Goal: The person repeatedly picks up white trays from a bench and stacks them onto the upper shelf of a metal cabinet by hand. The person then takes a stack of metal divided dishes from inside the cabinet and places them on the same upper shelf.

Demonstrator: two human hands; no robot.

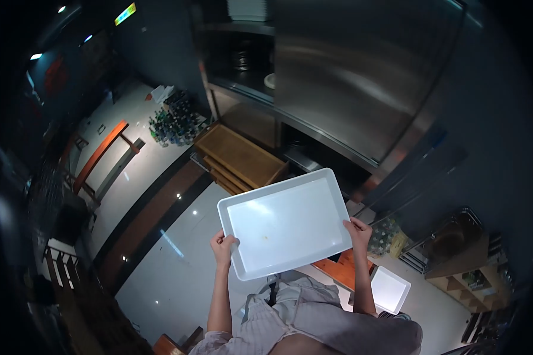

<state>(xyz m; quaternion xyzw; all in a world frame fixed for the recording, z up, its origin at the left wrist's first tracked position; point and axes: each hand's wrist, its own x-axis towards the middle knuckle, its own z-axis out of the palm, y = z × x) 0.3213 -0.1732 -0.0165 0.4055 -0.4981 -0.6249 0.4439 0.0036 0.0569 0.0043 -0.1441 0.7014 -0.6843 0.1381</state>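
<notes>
While gripping the white tray [287, 222] by its two short sides, held it out in front of the body, between the left hand [222, 247] and the right hand [359, 234]. Had both hands closed on the rim, with thumbs over the edge and fingers curled close beside it, and had hold of nothing else in either. Set the long axis running from hand to hand, slanted across the view, with the right end higher than the left. Grasped the left side near its middle and the right side nearer to the corner closest to the body, touching the tray equally with each, so with neither hand nearer to it. Turned the inside of the tray up toward the head, showing a small yellowish mark [265, 238] on its bottom. Pointed the far long edge toward the wooden cabinet [243, 155] and the steel cupboard [346, 77], but could not tell the true gap from this angle. Had the other tray [391, 289] lower down, beside the right forearm and well apart from the left hand, with its support not clearly visible.
</notes>
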